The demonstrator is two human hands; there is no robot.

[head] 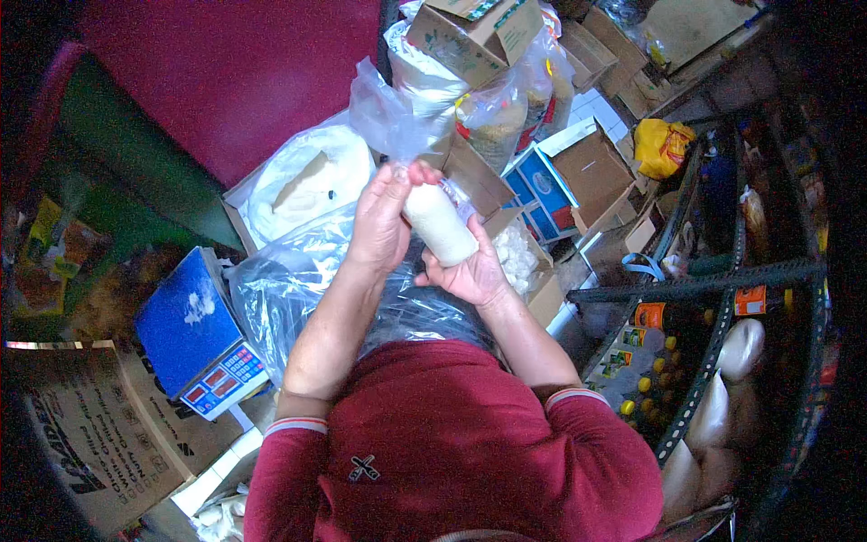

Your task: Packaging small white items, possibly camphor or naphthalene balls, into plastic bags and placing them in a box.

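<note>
A clear plastic bag packed with white powder (440,223) is held up between both hands in front of the chest. My left hand (379,217) pinches the gathered neck of the bag, whose loose, empty top (389,115) flares out beyond the fingers. Around the bag's lower, rounded end curls my right hand (477,267). Beyond the left hand, a carton lined with plastic holds white powder (305,186) with a brownish scoop-like piece in it. Clear plastic sheeting (298,271) lies over the lap. At the left is a digital scale with a blue platform (193,318), dusted with white.
Large filled sacks (423,74) and an open cardboard box (474,40) stand ahead. A blue-and-white carton (542,193) and a box of small white packets (516,254) are at the right. Metal shelving (704,284) with bottles (630,352) borders the right side; a printed cardboard carton (88,433) lies lower left.
</note>
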